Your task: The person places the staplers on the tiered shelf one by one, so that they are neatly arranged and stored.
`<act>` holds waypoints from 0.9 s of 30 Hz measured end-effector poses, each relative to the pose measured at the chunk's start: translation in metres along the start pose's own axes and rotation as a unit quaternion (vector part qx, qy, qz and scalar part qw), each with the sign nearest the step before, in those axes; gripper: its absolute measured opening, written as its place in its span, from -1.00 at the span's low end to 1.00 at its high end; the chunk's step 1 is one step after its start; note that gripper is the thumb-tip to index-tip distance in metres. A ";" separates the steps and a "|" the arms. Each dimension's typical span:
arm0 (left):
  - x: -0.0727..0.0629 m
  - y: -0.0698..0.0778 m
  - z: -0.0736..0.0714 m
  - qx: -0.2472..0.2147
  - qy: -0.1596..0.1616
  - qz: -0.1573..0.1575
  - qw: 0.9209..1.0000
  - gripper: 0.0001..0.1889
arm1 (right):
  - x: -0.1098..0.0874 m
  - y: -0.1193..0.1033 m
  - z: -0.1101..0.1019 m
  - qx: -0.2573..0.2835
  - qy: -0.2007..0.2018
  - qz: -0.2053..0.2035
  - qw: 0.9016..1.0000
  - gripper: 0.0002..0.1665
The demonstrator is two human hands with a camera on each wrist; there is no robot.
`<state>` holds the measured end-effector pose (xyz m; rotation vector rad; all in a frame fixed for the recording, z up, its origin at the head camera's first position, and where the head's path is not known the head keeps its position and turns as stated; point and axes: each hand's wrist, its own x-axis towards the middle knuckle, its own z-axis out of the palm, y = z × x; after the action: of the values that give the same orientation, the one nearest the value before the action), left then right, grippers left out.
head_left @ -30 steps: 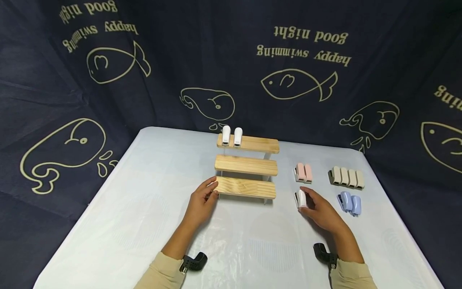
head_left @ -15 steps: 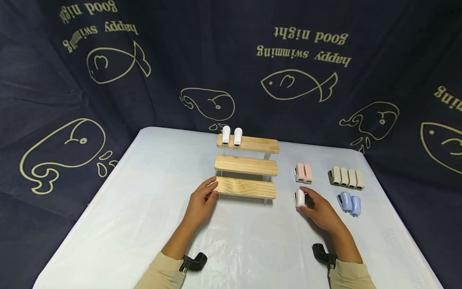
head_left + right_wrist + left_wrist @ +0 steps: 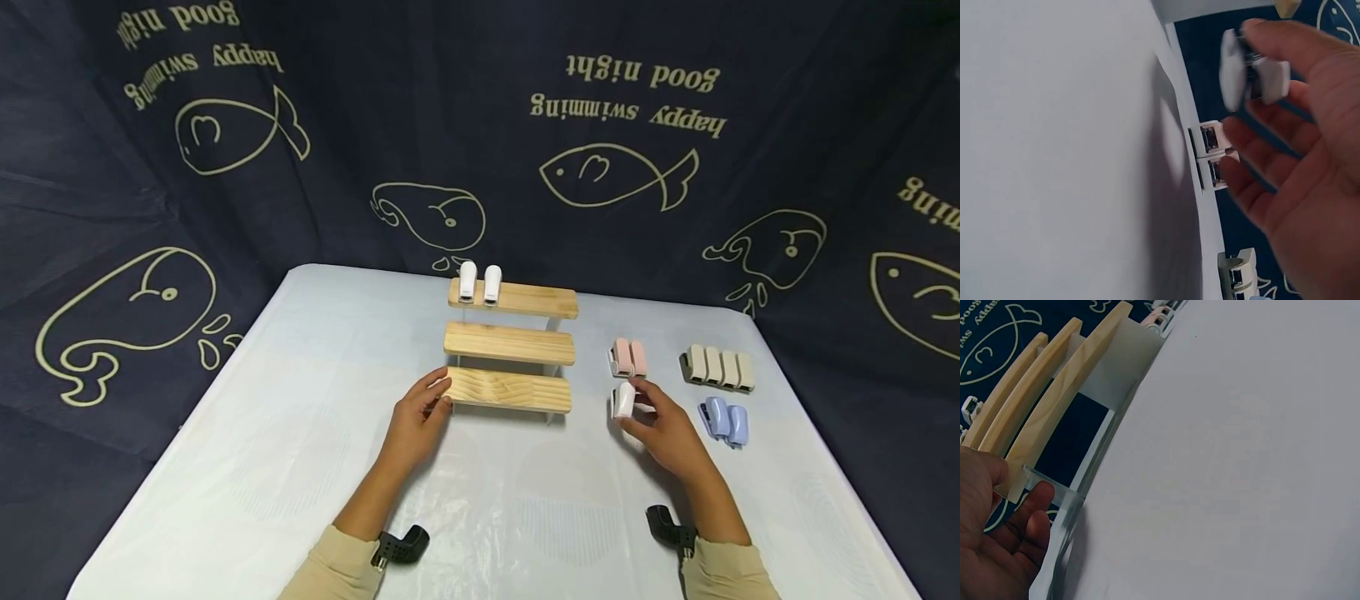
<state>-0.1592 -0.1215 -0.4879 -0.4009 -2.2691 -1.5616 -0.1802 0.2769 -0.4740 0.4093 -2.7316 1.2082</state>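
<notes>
My right hand (image 3: 666, 429) pinches a small white stapler (image 3: 623, 400) between thumb and fingers. In the right wrist view the stapler (image 3: 1233, 72) hangs clear of the table, its other fingers loosely bent. My left hand (image 3: 417, 423) holds the left end of the lowest board of a three-step wooden display rack (image 3: 510, 390). The left wrist view shows that hand (image 3: 997, 531) with a digit on the board (image 3: 1054, 412) and other fingers curled near the clear support. Two more white staplers (image 3: 480, 284) stand side by side at the left of the top step.
To the right of the rack lie two pink staplers (image 3: 628, 357). Farther right is a row of several beige staplers (image 3: 717, 367), with two blue staplers (image 3: 727, 422) in front of it. A white cloth covers the table (image 3: 300, 467); dark printed fabric (image 3: 420, 100) hangs behind.
The white stapler in my right hand has come up off the table and shifted slightly away from me, toward the pink staplers. My left hand stays on the rack.
</notes>
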 end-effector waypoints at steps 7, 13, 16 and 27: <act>0.001 -0.002 0.002 0.005 0.009 0.031 0.999 -0.68 | 0.006 -0.016 -0.002 0.010 0.034 -0.033 0.999 -0.22; 0.001 -0.001 0.001 0.003 0.006 0.018 1.000 -0.67 | 0.017 -0.031 -0.005 0.028 0.044 -0.068 0.996 -0.24; 0.002 0.001 0.000 -0.003 -0.002 -0.007 1.000 -0.67 | 0.022 -0.039 -0.006 0.027 0.045 -0.082 0.995 -0.22; -0.001 -0.003 0.001 -0.013 -0.003 -0.019 1.000 -0.66 | 0.051 -0.078 -0.008 0.018 0.035 -0.131 0.991 -0.23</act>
<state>-0.1599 -0.1215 -0.4908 -0.3730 -2.2765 -1.6109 -0.2057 0.2229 -0.4018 0.6905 -2.5043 1.1781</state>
